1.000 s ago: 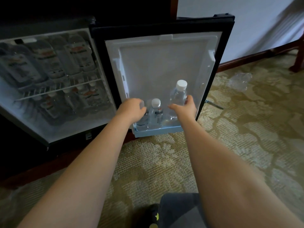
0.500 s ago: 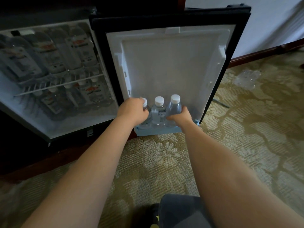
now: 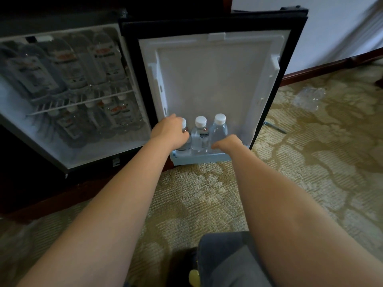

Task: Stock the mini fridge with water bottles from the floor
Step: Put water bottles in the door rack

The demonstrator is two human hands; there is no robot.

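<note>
Three bottles [image 3: 200,134] stand in the door shelf [image 3: 199,158]; left hand [image 3: 170,131] grips the leftmost, right hand [image 3: 227,144] curls at the rightmost's base.

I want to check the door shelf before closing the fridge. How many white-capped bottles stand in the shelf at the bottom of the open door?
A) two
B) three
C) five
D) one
B: three white caps show in a row in the door shelf, the left bottle partly behind the left hand, then the middle bottle and the right bottle.
</note>
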